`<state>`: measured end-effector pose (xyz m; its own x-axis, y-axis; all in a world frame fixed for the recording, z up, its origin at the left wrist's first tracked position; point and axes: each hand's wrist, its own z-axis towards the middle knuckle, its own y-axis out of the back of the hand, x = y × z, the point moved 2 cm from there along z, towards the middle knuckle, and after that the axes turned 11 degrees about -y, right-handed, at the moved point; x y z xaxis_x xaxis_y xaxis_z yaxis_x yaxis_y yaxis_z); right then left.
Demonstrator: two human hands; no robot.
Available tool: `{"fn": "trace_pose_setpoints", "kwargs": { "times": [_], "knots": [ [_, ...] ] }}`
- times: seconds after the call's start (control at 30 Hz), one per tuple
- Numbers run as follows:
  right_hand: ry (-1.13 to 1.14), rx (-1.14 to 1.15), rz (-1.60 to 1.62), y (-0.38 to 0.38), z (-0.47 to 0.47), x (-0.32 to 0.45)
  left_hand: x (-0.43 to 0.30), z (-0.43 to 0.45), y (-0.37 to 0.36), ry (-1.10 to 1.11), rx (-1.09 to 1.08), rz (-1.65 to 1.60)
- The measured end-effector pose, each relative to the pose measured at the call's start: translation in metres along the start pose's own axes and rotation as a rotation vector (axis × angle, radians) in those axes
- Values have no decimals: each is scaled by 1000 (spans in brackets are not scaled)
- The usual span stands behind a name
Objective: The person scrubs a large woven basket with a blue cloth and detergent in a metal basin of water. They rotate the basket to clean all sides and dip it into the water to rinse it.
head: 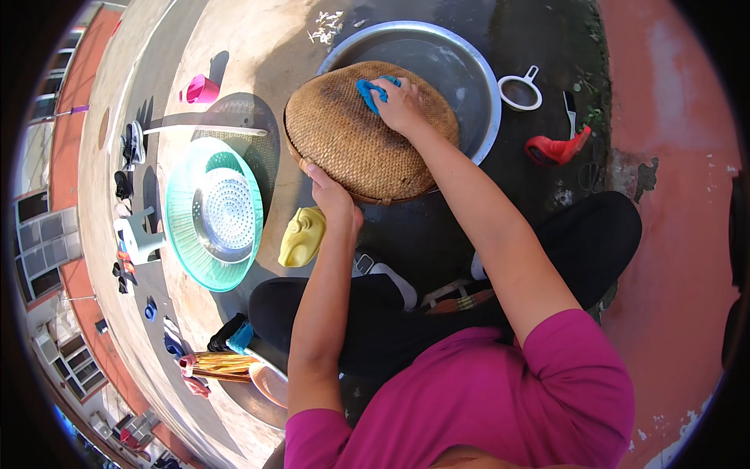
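Observation:
A domed woven basket [351, 135], its rounded underside up, is tilted over a wide metal basin [489, 117] that holds water. My left hand [337, 202] grips the basket's rim at its near left edge; the fingers under the rim are hidden. My right hand [404, 105] presses a bunched blue cloth [369, 94] on the woven surface near the far side. Dark stains mark the weave around the cloth. A yellow plastic jug [302, 237] stands beside my left forearm.
Left lies a green plastic basket [176, 205] with a perforated metal colander [228, 214] inside. A pink bucket [200, 89] stands beyond it. Right of the basin are a white-rimmed strainer [520, 92], a brush [570, 114] and a red plastic container [556, 149], near a red wall [674, 176].

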<state>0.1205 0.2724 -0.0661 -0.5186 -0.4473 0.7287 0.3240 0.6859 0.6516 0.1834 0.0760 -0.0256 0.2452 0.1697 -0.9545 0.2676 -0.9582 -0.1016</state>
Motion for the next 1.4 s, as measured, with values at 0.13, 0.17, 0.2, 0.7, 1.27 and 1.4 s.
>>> {"fn": "trace_pose_setpoints", "kwargs": {
  "times": [0.13,0.17,0.2,0.7,1.27,1.4],
  "knots": [
    [-162,-74,-78,20,16,-84,-7,-3,-10,30,7,-35],
    [-190,-104,-52,22,8,-93,-9,-4,-10,53,15,-41],
    [-211,-138,-18,23,0,-90,-8,-3,-9,8,27,-45],
    [501,-150,9,45,-124,83,-23,-23,-36,105,248,-362],
    [714,-161,-42,81,-164,37,-63,-13,-41,92,206,-462],
    [653,-230,-67,81,-151,46,-50,-17,-45,71,205,-430]
  ]
}}
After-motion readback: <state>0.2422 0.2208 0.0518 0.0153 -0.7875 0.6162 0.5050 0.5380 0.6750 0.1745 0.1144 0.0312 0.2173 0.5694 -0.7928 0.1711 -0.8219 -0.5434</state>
